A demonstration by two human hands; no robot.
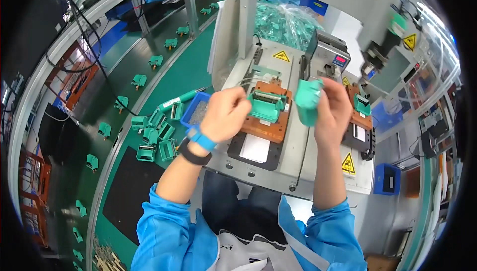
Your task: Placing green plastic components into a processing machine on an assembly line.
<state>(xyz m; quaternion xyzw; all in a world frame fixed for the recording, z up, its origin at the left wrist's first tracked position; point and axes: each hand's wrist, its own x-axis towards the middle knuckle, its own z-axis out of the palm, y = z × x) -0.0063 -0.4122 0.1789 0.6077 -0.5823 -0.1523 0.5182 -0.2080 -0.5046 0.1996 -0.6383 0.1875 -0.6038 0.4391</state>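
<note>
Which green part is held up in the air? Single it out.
The green part in the right hand: it alone is raised, while others rest in brown holders, on green surfaces or in a clear bag.

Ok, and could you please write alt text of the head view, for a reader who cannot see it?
A right hand holds a green plastic part, while the left hand is close to a second green part on a brown fixture. To the left, loose green parts lie near a blue tray.
</note>
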